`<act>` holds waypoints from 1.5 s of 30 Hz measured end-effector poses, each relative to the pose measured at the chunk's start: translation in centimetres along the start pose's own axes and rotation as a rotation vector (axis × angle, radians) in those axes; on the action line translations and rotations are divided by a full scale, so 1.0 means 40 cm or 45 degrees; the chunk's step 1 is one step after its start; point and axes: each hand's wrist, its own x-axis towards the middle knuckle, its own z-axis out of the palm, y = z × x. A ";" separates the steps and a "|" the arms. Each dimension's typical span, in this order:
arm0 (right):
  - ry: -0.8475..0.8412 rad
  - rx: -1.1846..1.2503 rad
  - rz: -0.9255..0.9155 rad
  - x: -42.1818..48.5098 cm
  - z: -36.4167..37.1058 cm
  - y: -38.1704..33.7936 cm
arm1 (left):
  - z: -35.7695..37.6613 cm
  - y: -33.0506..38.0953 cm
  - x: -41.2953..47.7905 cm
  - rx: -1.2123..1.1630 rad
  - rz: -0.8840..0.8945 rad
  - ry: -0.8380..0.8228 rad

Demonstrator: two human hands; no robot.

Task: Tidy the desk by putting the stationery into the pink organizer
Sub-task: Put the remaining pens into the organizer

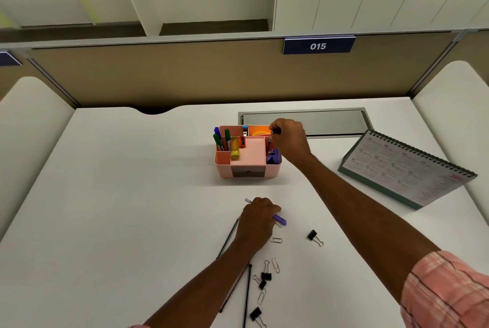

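Fingers (274, 130) of the right hand (289, 140) curl together and pinch a slim pen (272, 134), purple and dark, though it is too small to be sure it is a pen. It hangs at the fingertips, above the right-hand compartment of the pink organizer (248, 172), where a purple item (273, 157) already stands. The organizer is a pale pink box with several compartments and a dark drawer front. It sits mid-desk and holds green markers (218, 140) on the left and a yellow tube (235, 152) beside them. The right arm reaches straight forward, wrist bent down over the box. Nearer the body, the left hand (258, 219) lies knuckles up on the desk (132, 195), its fingers curled round a purple pen (280, 220) that sticks out on both sides. Binder clips (315, 237), paper clips (276, 240) and pencils (229, 237) lie around that forearm.
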 end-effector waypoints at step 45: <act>0.001 0.043 -0.117 -0.154 -0.113 0.020 | -0.102 0.086 0.070 -0.662 -0.424 0.309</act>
